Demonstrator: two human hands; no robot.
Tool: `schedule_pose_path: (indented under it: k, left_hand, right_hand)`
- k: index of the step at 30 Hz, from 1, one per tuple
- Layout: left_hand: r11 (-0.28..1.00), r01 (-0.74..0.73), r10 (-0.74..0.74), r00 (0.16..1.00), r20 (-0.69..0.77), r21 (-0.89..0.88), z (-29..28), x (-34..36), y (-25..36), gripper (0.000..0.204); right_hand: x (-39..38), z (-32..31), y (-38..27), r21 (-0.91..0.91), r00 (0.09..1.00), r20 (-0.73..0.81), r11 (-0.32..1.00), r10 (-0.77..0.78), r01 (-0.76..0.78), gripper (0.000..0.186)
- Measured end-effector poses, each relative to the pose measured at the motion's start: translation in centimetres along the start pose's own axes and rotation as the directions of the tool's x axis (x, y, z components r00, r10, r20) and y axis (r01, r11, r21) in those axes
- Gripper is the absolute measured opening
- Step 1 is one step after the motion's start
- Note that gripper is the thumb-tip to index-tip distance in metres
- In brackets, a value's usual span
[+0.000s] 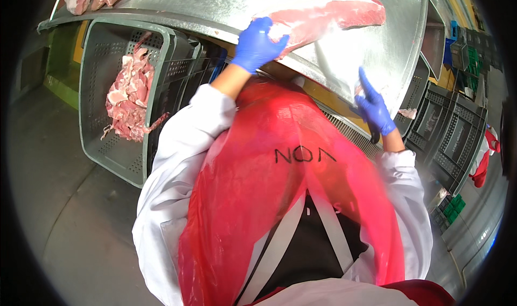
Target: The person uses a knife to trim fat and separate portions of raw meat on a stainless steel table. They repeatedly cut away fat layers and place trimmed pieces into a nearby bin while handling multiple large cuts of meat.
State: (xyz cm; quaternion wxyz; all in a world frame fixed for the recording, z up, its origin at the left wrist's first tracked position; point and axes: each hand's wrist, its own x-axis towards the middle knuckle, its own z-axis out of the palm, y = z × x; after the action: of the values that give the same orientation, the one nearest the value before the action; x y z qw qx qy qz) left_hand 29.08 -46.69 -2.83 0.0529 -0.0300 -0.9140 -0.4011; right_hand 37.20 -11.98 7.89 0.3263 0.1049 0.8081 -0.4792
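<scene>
Shining brightly, the metal desk (pixel 215 7) stretched across the top. Just in front of it, on the left, stood a big gray crate (pixel 92 104) full of little holes. A long piece of pink meat (pixel 334 18) lay on the desk, close to the front edge. A heap of meat scraps (pixel 130 99) sat inside the crate. The blue-gloved left hand (pixel 261 45) gripped the left end of the pink meat, thumb apart from the fingers. The blue-gloved right hand (pixel 376 111) was closed around a black handle (pixel 374 134), pointing finger stretched out. Maybe it belonged to a knife; glare made that hard to tell.
</scene>
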Motion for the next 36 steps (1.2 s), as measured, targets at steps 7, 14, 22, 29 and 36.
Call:
schedule_pose_path:
  k: [7, 14, 22, 29, 36]
  left_hand:
    - [0.942, 0.256, -0.284, 0.952, 0.112, 0.215, 2.3, 2.2, -2.8, 0.041]
    - [0.956, -0.155, 0.080, 0.954, 0.290, 0.247, 1.2, 2.4, -2.3, 0.049]
    - [0.934, 0.155, -0.071, 0.964, 0.256, -0.323, -0.9, 1.1, -3.9, 0.015]
    - [0.986, -0.060, 0.094, 0.970, 0.226, -0.155, -2.1, 2.2, -3.9, 0.014]
    - [0.937, -0.167, 0.185, 0.982, 0.031, -0.308, -8.1, 2.0, -0.2, 0.013]
  right_hand:
    - [7.2, 4.9, -3.8, -0.021, 0.976, -0.168, 0.991, -0.137, 0.135, 0.075]
    - [12.4, 7.4, -4.3, -0.101, 0.974, -0.171, 0.986, -0.150, 0.134, 0.077]
    - [16.0, 9.9, -5.5, -0.327, 0.910, 0.042, 0.855, -0.412, 0.402, 0.072]
    - [13.8, 7.3, -5.1, -0.549, 0.854, 0.420, 0.664, -0.306, 0.508, 0.065]
    - [12.9, 12.4, -8.6, -0.343, 0.835, 0.518, 0.848, -0.186, 0.403, 0.064]
